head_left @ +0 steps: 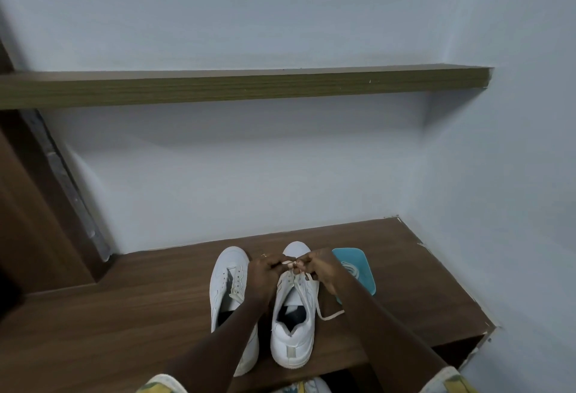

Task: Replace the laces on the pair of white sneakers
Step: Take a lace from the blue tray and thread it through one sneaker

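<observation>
White sneakers (pixel 293 346) stand side by side on the wooden counter (pixel 124 314), toes toward the wall and heels toward the person. The left-hand sneaker (pixel 230 286) has bare eyelets and an open tongue, with no lace visible in it. The right-hand sneaker (pixel 290 299) carries a pale lace (pixel 327 314) through eyelets near the toe; one free end runs off its right side and lies looped on the counter. Both hands are at the toe end of the lacing. The left hand (pixel 265 271) has its fingers (pixel 276 263) curled and closed in a pinch on the lace. The right hand (pixel 321 271) does the same from the other side, its fingers (pixel 304 263) narrow on the same strand. The exact eyelet being worked is hidden by the hands. A teal tray (pixel 364 280) sits just beside the right-hand sneaker, partly behind the right forearm; it holds a pale coil, possibly another lace, but this is too small to confirm. A shelf (pixel 249 87) runs along the wall above. Judgement on progress: early to middle. One shoe is stripped and not yet relaced, and the other is in hand at its lowest rows. Whether this lace is going in or coming out cannot be told from this view. Either way, most of the threading on both shoes, and the tying, appears to remain.
</observation>
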Demonstrator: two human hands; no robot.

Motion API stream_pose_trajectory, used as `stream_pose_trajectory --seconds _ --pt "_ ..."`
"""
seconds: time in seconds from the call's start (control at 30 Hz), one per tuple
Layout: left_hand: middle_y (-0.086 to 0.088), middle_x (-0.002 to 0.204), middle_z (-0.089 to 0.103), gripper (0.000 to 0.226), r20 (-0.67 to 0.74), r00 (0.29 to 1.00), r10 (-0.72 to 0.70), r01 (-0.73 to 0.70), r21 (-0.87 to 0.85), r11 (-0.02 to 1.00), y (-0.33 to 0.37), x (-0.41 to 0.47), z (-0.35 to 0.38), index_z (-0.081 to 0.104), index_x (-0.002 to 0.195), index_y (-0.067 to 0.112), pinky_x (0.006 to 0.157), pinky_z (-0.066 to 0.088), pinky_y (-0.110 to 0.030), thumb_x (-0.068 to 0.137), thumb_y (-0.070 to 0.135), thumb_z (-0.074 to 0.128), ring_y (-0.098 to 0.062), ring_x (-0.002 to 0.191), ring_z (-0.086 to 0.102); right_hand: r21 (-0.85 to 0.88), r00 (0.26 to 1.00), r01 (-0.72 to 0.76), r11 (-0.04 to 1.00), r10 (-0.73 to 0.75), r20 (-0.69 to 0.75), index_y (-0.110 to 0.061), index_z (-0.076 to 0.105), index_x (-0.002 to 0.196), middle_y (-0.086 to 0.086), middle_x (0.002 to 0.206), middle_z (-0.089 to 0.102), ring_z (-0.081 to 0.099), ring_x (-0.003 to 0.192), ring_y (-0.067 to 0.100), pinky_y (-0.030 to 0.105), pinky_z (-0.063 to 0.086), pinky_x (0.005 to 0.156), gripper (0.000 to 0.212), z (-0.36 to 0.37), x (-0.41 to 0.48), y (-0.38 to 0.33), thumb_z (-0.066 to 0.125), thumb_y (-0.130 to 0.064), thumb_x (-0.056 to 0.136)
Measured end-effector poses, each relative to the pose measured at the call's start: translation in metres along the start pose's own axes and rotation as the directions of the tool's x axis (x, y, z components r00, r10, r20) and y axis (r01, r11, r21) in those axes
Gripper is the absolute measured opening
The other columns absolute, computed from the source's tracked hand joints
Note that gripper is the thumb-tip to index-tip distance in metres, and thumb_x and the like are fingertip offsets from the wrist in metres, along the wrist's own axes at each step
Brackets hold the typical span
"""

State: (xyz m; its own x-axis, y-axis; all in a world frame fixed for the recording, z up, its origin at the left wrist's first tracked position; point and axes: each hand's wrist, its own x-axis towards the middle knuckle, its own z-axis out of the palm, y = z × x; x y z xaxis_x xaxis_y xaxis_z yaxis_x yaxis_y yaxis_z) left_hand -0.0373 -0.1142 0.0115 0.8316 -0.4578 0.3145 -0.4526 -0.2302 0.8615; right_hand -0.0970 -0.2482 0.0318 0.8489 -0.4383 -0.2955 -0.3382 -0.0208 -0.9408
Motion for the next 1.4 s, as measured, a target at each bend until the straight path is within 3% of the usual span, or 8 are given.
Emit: stream_pose_trajectory --seconds 0.23,0.4,0.57,0.67,0.77,0.93,1.1,1.4 --pt "-0.008 0.081 0.072 0.017 -0.09 0.923 -0.374 0.309 -0.407 0.86 0.003 -0.012 0.011 0.074 0.074 0.013 0.067 0.047 -0.01 0.078 -0.003 0.068 -0.018 0.08 0.064 0.056 0.986 -0.15 0.987 0.154 -0.066 -0.005 0.056 0.064 0.01 0.05 0.057 0.049 0.03 0.011 0.02 0.045 0.036 0.03 0.014 0.004 -0.014 0.047 0.007 0.09" --pt "-0.011 0.087 0.069 0.013 -0.089 0.896 -0.434 0.337 -0.499 0.798 0.011 -0.017 0.017 0.072 0.082 0.006 0.065 0.046 -0.007 0.083 -0.004 0.063 -0.016 0.08 0.062 0.034 0.962 -0.268 0.963 0.269 -0.05 -0.006 0.058 0.079 0.003 0.039 0.056 0.051 0.026 0.007 0.02 0.049 0.041 0.024 0.019 0.004 -0.02 0.046 -0.01 0.1" --pt "-0.012 0.088 0.07 0.019 -0.102 0.893 -0.438 0.338 -0.49 0.803 0.015 -0.02 0.02 0.072 0.078 0.015 0.082 0.049 -0.027 0.082 -0.002 0.065 -0.019 0.085 0.064 -0.063 0.971 -0.21 0.976 0.201 -0.126 0.008 0.063 0.111 0.001 0.042 0.055 0.046 0.022 0.004 0.014 0.036 0.028 0.028 0.016 0.003 -0.025 0.044 -0.01 0.1" --pt "-0.011 0.089 0.07 0.014 -0.13 0.89 -0.438 0.337 -0.459 0.822 0.017 -0.021 0.02 0.073 0.083 0.008 0.077 0.048 -0.018 0.083 -0.002 0.064 -0.017 0.084 0.063 -0.086 0.976 -0.197 0.977 0.186 -0.113 0.007 0.062 0.116 -0.002 0.035 0.052 0.046 0.023 0.002 0.012 0.034 0.029 0.03 0.015 0.0 -0.025 0.044 -0.01 0.1" --pt "-0.01 0.088 0.07 0.011 -0.146 0.88 -0.453 0.358 -0.425 0.832 0.015 -0.023 0.017 0.073 0.084 0.005 0.078 0.048 -0.024 0.086 0.002 0.063 -0.018 0.084 0.062 -0.078 0.968 -0.201 0.976 0.186 -0.171 0.009 0.063 0.112 0.004 0.053 0.058 0.054 0.034 0.007 0.016 0.043 0.041 0.028 0.01 0.004 -0.016 0.051 -0.01 0.096" --pt "-0.002 0.07 0.067 0.013 -0.223 0.824 -0.521 0.437 -0.336 0.834 0.007 -0.023 0.007 0.074 0.087 0.005 0.068 0.043 -0.025 0.088 0.009 0.062 -0.018 0.072 0.058 -0.339 0.946 -0.081 0.937 -0.034 -0.322 -0.003 0.07 0.07 0.014 0.074 0.065 0.058 0.054 0.013 0.024 0.048 0.058 0.026 0.001 0.0 0.006 0.05 0.005 0.084" --pt "-0.01 0.091 0.073 0.016 -0.26 0.783 -0.565 0.515 -0.237 0.823 -0.001 -0.025 -0.006 0.074 0.097 0.006 0.087 0.045 -0.03 0.088 0.01 0.062 -0.027 0.094 0.063 -0.656 0.919 -0.137 0.742 -0.152 -0.364 -0.005 0.07 0.11 0.011 0.109 0.069 0.064 0.101 0.021 0.024 0.042 0.073 0.023 -0.002 -0.013 0.012 0.056 -0.006 0.091" --pt "-0.012 0.102 0.071 0.02 -0.302 0.736 -0.606 0.578 -0.187 0.794 0.003 -0.032 -0.008 0.073 0.1 0.003 0.08 0.034 -0.02 0.09 0.006 0.056 -0.018 0.089 0.055 -0.775 0.879 -0.198 0.6 -0.241 -0.411 -0.01 0.055 0.118 0.006 0.12 0.06 0.058 0.111 0.018 0.025 0.046 0.085 0.024 0.003 -0.009 0.028 0.04 -0.015 0.101"
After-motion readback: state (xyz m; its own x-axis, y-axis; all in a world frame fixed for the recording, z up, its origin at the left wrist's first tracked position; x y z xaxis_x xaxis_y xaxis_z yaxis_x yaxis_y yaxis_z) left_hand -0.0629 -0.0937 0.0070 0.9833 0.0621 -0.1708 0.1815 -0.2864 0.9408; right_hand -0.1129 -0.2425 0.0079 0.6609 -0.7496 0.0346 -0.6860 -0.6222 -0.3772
